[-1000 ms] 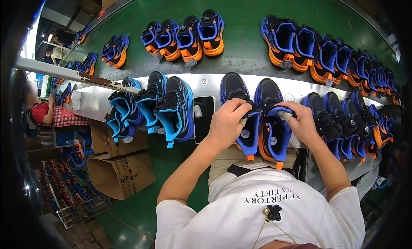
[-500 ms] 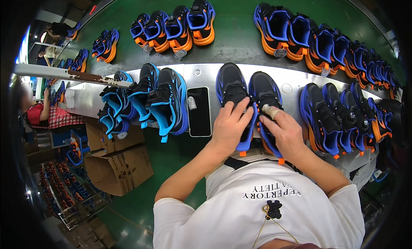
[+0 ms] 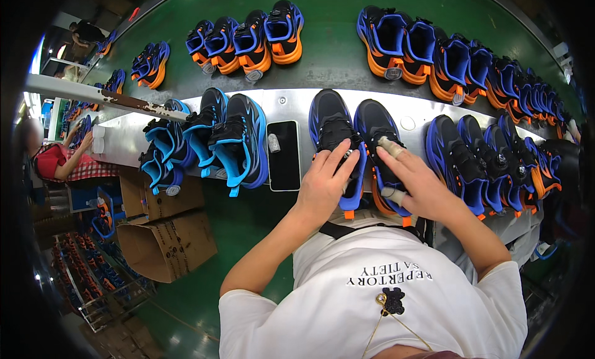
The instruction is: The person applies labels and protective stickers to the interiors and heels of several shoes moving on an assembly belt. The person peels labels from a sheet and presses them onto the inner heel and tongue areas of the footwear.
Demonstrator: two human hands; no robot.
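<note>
In the middle of the frame my left hand (image 3: 323, 184) lies flat over the heel of the left shoe (image 3: 335, 143), fingers spread and pressing rather than gripping, while my right hand (image 3: 416, 184) rests on the right shoe (image 3: 379, 149) beside it, its taped fingers (image 3: 390, 147) laid along the top. A second ago both hands were curled around this pair and lifting it; now the shoes sit side by side on the metal bench (image 3: 291, 102), toes toward the green belt (image 3: 334, 55), so I judge the pair set down and being squared up. I can't quite tell whether the right thumb hooks under the heel. A black phone (image 3: 284, 156) lies just left of them.
</note>
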